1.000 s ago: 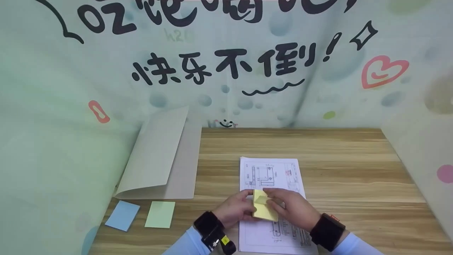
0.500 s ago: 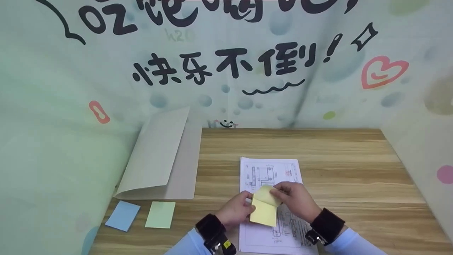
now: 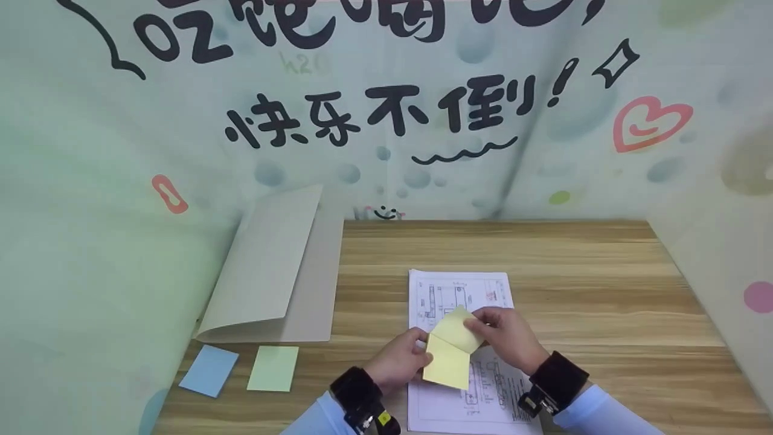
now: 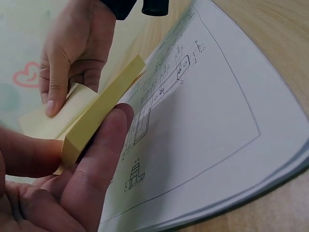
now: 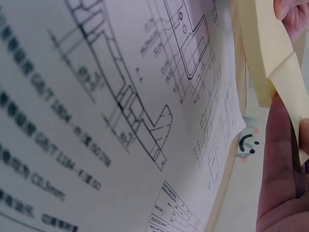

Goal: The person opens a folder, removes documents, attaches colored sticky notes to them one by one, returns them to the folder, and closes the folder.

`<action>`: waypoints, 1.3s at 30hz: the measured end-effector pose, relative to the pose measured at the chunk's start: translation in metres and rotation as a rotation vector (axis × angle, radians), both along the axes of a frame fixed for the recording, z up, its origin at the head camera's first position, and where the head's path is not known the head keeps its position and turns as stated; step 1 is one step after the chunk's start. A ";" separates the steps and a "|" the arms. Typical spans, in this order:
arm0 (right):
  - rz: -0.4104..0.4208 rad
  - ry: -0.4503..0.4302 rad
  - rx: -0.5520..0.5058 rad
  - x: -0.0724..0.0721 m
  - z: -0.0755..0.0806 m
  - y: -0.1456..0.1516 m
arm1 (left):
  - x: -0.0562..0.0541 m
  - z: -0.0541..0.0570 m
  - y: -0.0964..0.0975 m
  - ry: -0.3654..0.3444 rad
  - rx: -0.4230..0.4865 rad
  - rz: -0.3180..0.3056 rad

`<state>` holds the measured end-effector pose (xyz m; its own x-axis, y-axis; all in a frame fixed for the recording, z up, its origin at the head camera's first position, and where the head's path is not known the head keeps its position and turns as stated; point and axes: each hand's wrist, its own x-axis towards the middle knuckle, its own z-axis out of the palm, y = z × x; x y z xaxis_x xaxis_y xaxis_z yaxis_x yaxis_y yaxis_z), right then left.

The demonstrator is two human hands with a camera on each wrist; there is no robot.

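My left hand (image 3: 395, 360) grips a yellow sticky note pad (image 3: 447, 364) by its left edge, thumb on top and fingers beneath. The pad's thickness shows in the left wrist view, where the pad (image 4: 99, 113) stands tilted between thumb and fingers. My right hand (image 3: 510, 338) pinches the top yellow sheet (image 3: 457, 328) between thumb and forefinger. That sheet is lifted and bent back from the pad, still joined along the pad's far edge. Both hands are over a stack of printed technical drawings (image 3: 441, 411) on the table.
A grey folder (image 3: 266, 260), its cover partly raised, lies at the back left of the wooden table (image 3: 580, 266). In front of it are a blue note pad (image 3: 209, 370) and a green note pad (image 3: 273, 368). A printed cloth (image 3: 386, 181) hangs behind the table.
The right hand has moved up and to the right, lifting the top yellow sheet away from the pad. The left hand has turned the pad slightly, still holding it.
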<state>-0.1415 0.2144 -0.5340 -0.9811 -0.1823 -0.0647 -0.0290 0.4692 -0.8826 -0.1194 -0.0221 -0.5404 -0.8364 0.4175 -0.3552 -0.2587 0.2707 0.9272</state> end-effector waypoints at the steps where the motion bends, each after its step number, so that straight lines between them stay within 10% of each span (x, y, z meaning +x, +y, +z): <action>1: -0.007 -0.007 0.000 -0.001 0.000 0.000 | 0.000 0.000 0.000 -0.003 0.001 0.002; 19: -0.165 -0.060 0.082 -0.015 0.011 0.015 | 0.001 0.000 -0.036 -0.006 -0.033 0.081; 30: -0.167 0.019 0.113 -0.016 0.014 0.011 | 0.003 0.009 -0.092 0.194 -0.458 0.071; 39: -0.132 0.224 0.219 -0.022 0.012 -0.010 | 0.006 0.012 -0.090 0.367 -0.851 0.116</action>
<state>-0.1635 0.2044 -0.5221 -0.9895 -0.0585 0.1318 -0.1374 0.6599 -0.7387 -0.1134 -0.1119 -0.5286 -0.9771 0.0450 -0.2082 -0.0567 0.8873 0.4576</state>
